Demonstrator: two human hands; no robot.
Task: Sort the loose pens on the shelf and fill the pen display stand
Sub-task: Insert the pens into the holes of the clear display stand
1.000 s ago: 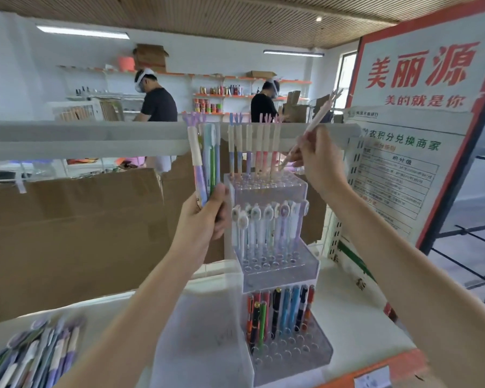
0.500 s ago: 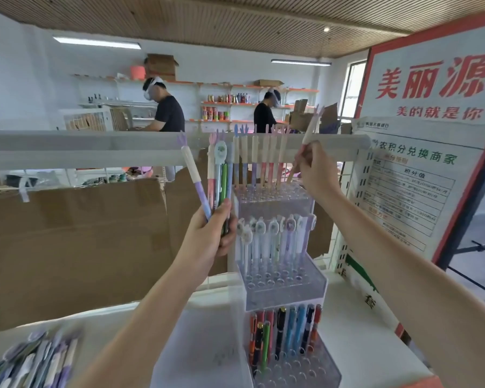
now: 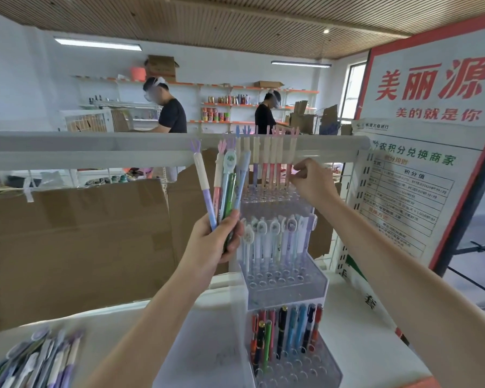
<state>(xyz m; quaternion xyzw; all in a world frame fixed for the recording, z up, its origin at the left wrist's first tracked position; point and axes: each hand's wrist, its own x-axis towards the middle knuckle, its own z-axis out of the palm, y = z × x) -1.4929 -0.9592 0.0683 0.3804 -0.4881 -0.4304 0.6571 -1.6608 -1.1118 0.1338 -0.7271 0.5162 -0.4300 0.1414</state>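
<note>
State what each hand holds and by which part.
The left hand grips a bunch of pens round their lower ends. The right hand pinches the lower barrel of a pink pen at the top tier of the display stand.

The pen display stand (image 3: 284, 278) stands on the shelf (image 3: 361, 343), loose pens (image 3: 37, 359) lying far left of it.

Clear acrylic pen display stand (image 3: 284, 287), three stepped tiers of drilled holes, standing upright on the white shelf (image 3: 356, 331). Top tier: row of pastel pens with hand-shaped caps (image 3: 266, 161), upright along the back. Middle tier: row of white and lilac pens with round charm tops (image 3: 275, 242). Bottom tier: darker red, green, blue and black pens (image 3: 286, 334), front holes unfilled. Loose pens (image 3: 37, 359) heaped at shelf's left edge, blurred.
</note>
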